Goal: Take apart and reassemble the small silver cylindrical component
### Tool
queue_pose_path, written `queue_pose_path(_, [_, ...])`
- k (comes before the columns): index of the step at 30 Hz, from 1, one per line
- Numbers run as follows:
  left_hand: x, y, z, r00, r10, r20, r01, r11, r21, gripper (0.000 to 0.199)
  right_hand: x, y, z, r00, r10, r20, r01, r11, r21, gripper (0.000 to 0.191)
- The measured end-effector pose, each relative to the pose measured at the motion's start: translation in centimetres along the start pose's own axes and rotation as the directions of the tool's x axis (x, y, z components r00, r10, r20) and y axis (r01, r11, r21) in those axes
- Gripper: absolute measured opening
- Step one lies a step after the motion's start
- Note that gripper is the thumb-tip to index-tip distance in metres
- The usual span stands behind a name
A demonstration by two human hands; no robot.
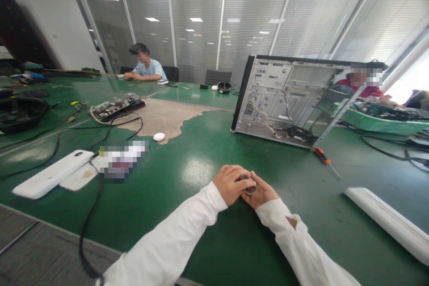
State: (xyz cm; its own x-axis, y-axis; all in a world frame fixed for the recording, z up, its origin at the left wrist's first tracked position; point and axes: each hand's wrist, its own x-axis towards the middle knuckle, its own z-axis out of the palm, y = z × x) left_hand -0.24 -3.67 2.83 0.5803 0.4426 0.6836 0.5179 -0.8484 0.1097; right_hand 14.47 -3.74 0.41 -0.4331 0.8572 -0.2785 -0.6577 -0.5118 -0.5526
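Note:
Near the middle of the green table, a small dark round object with a pale rim is held between my two hands. My left hand has its fingers curled over the top and left of it. From the right, my right hand closes round the same object, its fingers partly hidden behind it. What exactly the object is cannot be made out. Beyond my hands, an open metal computer case stands on the table, and an orange screwdriver lies by its lower right corner.
White long covers lie at left and right. A circuit assembly, black cables and a white round piece are at the left. A green basket stands at right. Two people sit across the table.

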Motion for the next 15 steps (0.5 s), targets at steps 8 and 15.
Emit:
queue_pose_path(8, [0.2,0.3,-0.7,0.997,-0.057,0.052,0.062,0.994,-0.094,0.028,0.0,-0.4,0.0,0.967,-0.249,-0.052,0.242,0.964,-0.109,0.024])
queue_pose_path(15, [-0.4,0.0,1.4,0.822,-0.499,0.274,0.518,0.456,-0.724,0.073,-1.0,-1.0,1.3,0.901,-0.431,-0.044,0.414,0.886,-0.207,0.035])
